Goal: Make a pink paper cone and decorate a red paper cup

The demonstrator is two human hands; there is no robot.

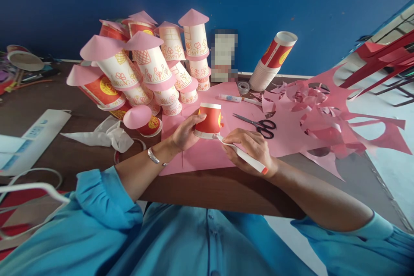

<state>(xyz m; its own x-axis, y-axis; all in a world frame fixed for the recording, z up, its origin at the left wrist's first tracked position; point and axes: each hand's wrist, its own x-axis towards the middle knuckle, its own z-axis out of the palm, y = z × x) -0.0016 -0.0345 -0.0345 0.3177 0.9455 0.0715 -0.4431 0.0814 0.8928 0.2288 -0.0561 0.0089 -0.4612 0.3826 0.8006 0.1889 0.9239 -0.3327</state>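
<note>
Item: red paper cup (209, 120), upside down, over the pink paper sheet (207, 151) at the near table edge. We are gripping it with our left hand (184, 131), fingers curled around its side. Our right hand (250, 146) is closing on a white glue tube (246, 158), orange-capped end toward the wrist, nozzle touching the cup's lower rim. Lying just beyond: black-handled scissors (257, 124), a second glue tube (236, 98), a tape roll (243, 87). Standing behind: cups topped with pink cones (145, 69) (piled together), plus a leaning stack of cups (273, 62).
</note>
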